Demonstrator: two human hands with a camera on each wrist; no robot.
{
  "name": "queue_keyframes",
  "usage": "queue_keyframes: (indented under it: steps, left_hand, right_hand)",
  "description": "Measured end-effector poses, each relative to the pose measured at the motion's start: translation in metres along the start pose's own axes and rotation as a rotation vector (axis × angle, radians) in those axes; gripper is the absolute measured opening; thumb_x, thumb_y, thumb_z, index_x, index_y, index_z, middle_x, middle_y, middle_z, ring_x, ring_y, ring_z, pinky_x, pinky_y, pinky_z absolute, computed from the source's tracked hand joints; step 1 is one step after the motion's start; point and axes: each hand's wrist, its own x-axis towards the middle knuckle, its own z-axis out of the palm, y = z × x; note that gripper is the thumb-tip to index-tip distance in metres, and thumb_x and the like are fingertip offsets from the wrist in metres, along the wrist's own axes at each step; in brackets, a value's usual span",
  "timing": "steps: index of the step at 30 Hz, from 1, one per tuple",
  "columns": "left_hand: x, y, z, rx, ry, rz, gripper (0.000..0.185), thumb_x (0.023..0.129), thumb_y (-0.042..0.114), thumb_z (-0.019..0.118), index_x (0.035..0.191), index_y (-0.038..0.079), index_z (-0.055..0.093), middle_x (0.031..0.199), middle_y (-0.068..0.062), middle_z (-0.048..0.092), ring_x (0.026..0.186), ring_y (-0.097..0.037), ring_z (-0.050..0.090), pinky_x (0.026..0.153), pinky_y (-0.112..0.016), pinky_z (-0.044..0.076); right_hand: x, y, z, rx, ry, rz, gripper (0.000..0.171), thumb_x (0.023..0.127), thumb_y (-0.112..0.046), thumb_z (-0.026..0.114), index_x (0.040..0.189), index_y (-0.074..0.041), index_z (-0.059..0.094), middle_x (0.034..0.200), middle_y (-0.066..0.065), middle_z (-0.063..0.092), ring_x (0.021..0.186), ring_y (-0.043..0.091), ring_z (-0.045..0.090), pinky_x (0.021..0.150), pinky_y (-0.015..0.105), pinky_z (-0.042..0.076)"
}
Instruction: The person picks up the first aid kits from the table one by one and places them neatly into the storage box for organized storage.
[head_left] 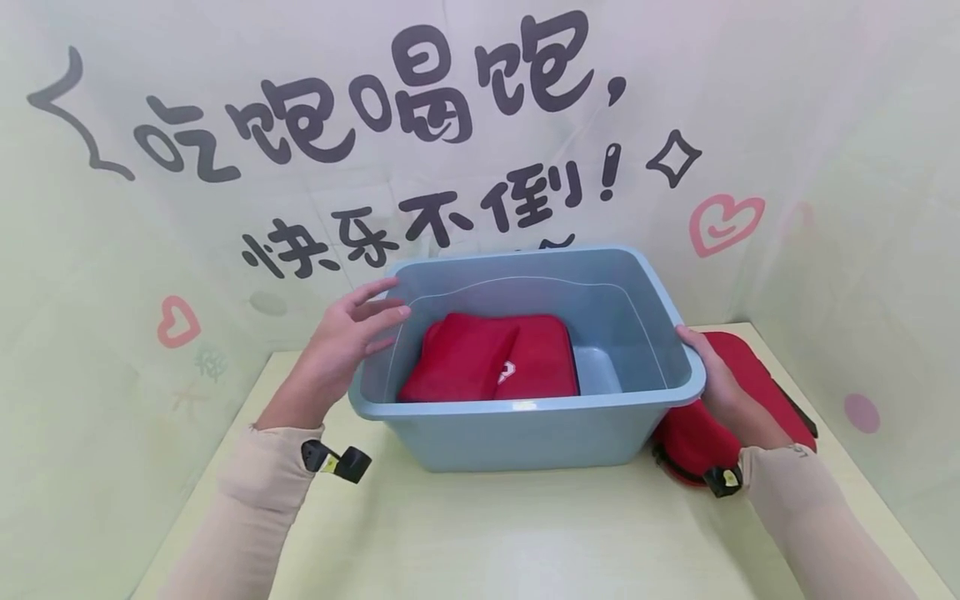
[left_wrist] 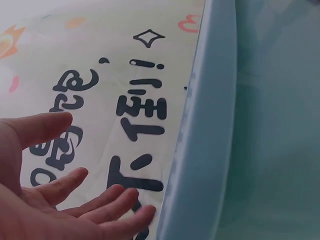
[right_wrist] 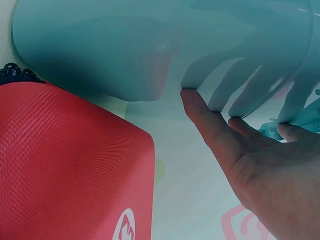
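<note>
Beige sleeves [head_left: 255, 492] sit nearest the camera, each with a small black wrist clip. Left hand [head_left: 347, 337] hovers at the left end of the blue plastic bin [head_left: 525, 433], fingers straight and spread, holding nothing; the left wrist view shows the fingertips [left_wrist: 120, 202] just beside the bin's outer wall [left_wrist: 200, 150], contact not certain. Right hand [head_left: 712, 375] lies flat against the bin's right end under the rim; the right wrist view shows straight fingers [right_wrist: 210, 117] touching the wall, not curled round anything.

Judgement: the hands look to be closing on both ends of the bin. To do it well, both palms should seat under the rim at matching height before any lift or slide, so the bin stays level and the load does not shift. The right hand also has little room, with a red case just beside it.

The bin is pale blue-grey, rectangular, with a rolled rim and smooth walls, standing upright near the middle of the worktop [head_left: 525, 533], toward its back edge. Inside lies a red fabric pouch [head_left: 491, 358] with a small white logo, against the left side. A second red zip case [head_left: 750, 392] lies on the worktop at the right edge, just beside the bin. Behind, a printed backdrop [head_left: 450, 125] with dark characters and pink hearts.
</note>
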Motion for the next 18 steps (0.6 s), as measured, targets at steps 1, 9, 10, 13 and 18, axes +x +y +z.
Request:
queue_keyframes:
  steps: [1,9,10,13,18]
  left_hand:
    - [-0.001,0.000,-0.003,0.009,0.012,0.009,0.063,0.097,0.022,0.065,0.153,0.015,0.038,0.147,-0.016,0.045,0.130,-0.028,0.049,0.111,-0.047,0.038]
    - [-0.002,-0.006,-0.031,-0.016,0.150,0.066,0.064,0.096,0.022,0.067,0.154,0.015,0.039,0.150,-0.018,0.041,0.127,-0.023,0.053,0.109,-0.044,0.040]
    - [-0.001,-0.008,-0.034,-0.006,0.166,0.065,0.065,0.096,0.023,0.067,0.154,0.016,0.038,0.151,-0.018,0.041,0.128,-0.024,0.052,0.110,-0.045,0.039]
    - [0.002,-0.017,-0.041,0.066,0.201,0.055,0.067,0.096,0.025,0.066,0.155,0.016,0.036,0.153,-0.017,0.039,0.134,-0.027,0.047,0.113,-0.049,0.035]
    - [0.011,-0.043,-0.045,0.157,0.227,0.037,0.066,0.099,0.029,0.062,0.157,0.014,0.032,0.156,-0.016,0.037,0.140,-0.033,0.041,0.112,-0.050,0.036]
  right_hand:
    - [0.000,0.000,0.000,0.000,0.001,0.001,0.067,0.105,-0.049,0.028,0.158,-0.012,0.013,0.147,0.015,0.030,0.118,0.012,0.048,0.092,0.025,0.044]
    - [-0.001,0.001,0.000,0.001,-0.002,-0.016,0.065,0.105,-0.048,0.028,0.158,-0.013,0.016,0.144,0.013,0.033,0.117,0.011,0.049,0.091,0.024,0.045]
    - [-0.001,0.001,0.000,0.003,-0.001,-0.020,0.064,0.105,-0.048,0.028,0.157,-0.013,0.017,0.142,0.011,0.035,0.116,0.010,0.050,0.091,0.024,0.046]
    - [-0.001,0.002,0.000,0.010,0.006,-0.022,0.058,0.105,-0.047,0.029,0.155,-0.017,0.022,0.137,0.004,0.039,0.113,0.007,0.052,0.090,0.024,0.047]
    - [-0.001,0.003,-0.001,0.012,0.014,-0.021,0.056,0.105,-0.047,0.030,0.154,-0.019,0.024,0.133,-0.001,0.041,0.113,0.007,0.052,0.090,0.024,0.047]
